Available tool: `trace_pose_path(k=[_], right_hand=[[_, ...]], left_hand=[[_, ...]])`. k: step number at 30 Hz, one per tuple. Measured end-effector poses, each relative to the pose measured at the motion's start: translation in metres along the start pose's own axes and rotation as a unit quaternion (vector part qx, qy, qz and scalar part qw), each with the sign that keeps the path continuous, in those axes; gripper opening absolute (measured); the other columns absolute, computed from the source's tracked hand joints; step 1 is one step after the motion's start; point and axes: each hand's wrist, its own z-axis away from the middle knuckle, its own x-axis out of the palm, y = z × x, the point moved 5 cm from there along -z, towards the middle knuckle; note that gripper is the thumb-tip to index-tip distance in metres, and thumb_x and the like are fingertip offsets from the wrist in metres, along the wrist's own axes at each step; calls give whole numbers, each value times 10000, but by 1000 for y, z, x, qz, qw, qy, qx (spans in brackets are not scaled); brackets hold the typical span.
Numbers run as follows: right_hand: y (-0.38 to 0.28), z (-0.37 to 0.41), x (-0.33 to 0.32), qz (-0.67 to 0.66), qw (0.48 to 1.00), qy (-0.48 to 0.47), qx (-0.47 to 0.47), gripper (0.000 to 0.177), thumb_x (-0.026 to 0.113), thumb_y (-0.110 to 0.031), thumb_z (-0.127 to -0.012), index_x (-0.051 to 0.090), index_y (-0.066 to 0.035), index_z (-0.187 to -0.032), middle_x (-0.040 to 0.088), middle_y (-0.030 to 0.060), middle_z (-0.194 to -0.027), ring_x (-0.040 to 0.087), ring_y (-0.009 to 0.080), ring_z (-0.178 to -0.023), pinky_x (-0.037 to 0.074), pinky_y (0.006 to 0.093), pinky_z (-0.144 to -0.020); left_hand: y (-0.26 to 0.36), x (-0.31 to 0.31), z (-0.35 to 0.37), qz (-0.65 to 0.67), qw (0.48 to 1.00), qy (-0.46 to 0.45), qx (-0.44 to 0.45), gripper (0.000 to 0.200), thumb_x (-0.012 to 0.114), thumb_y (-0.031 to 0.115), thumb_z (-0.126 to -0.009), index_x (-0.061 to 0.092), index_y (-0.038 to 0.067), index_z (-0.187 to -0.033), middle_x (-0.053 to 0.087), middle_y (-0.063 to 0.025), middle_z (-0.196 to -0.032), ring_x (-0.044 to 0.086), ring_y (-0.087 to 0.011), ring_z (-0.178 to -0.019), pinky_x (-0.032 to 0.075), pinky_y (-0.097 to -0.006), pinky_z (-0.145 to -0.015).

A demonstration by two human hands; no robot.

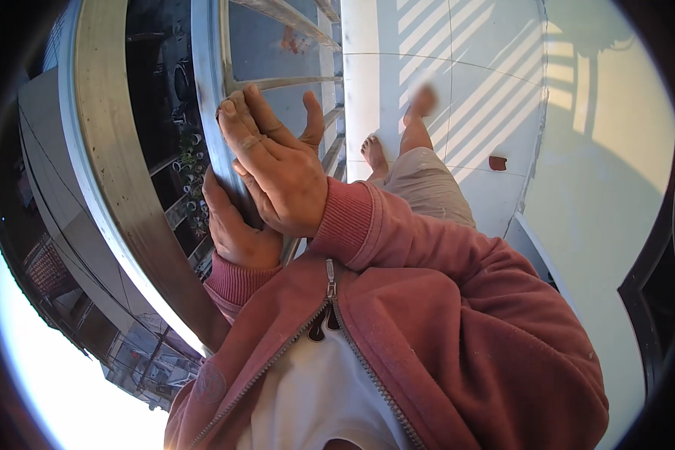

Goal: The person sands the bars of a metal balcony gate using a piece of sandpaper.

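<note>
My right hand (277, 169) reaches across my body and lies over a blue-grey metal rail (208, 56), its back upward and its fingers spread. One finger stands apart on the right side. A small dark edge shows at the fingertips; I cannot make out what it is. Just below, my left hand (240, 232) rests against the same rail with its visible fingers stretched along it. The right hand partly covers it, and nothing held shows in it. Both wrists are in red ribbed cuffs.
Thin metal bars (296, 82) branch off the rail toward the tiled floor (420, 64). A wide outer rail (116, 135) curves down the left, with potted plants (191, 176) beyond. A reddish piece (497, 163) lies on the tiles near my feet; a pale wall (592, 202) stands right.
</note>
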Motion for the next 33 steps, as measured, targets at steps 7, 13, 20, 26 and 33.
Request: trace_pose_path(k=[7,13,20,26,33], right_hand=[[5,-3,1,-2,1000,-4,13,464,476,-41,-851,368,24,-1297,504,178,-1242,376,306,-1257,58,523,-1060],[13,-19,1,-48,998,33,-1,459,503,-28,-833,398,39,-1275,485,227,-1240,389,355,-1235,206,526,-1043],[9,-2,-7,-89,995,-16,-42,438,506,-20,-829,407,62,-1247,497,246,-1210,428,365,-1196,262,480,-1042],[18,-33,7,-43,997,48,-35,442,503,-27,-828,385,85,-1239,460,279,-1227,416,404,-1190,281,484,-1031],[5,-1,4,-35,998,13,-49,460,485,-38,-838,345,99,-1254,429,293,-1246,407,429,-1181,277,493,-1029]], left_hand=[[1,1,4,-28,1000,1,11,783,623,44,-624,233,-58,-1294,490,-269,-1105,557,-411,-954,464,-414,-817],[-6,1,8,-41,998,-27,-44,812,741,204,-691,252,-52,-1287,507,-250,-1139,567,-354,-998,464,-376,-821],[-2,2,4,-37,999,-20,-10,801,752,226,-695,273,-43,-1279,526,-235,-1117,573,-326,-993,465,-371,-817],[-13,-1,6,-72,996,-11,-41,855,784,230,-617,292,-29,-1266,526,-249,-1084,566,-358,-976,459,-388,-825],[-6,4,-2,-66,997,3,-43,767,624,21,-590,252,-42,-1257,523,-253,-1070,576,-391,-935,470,-394,-813]])
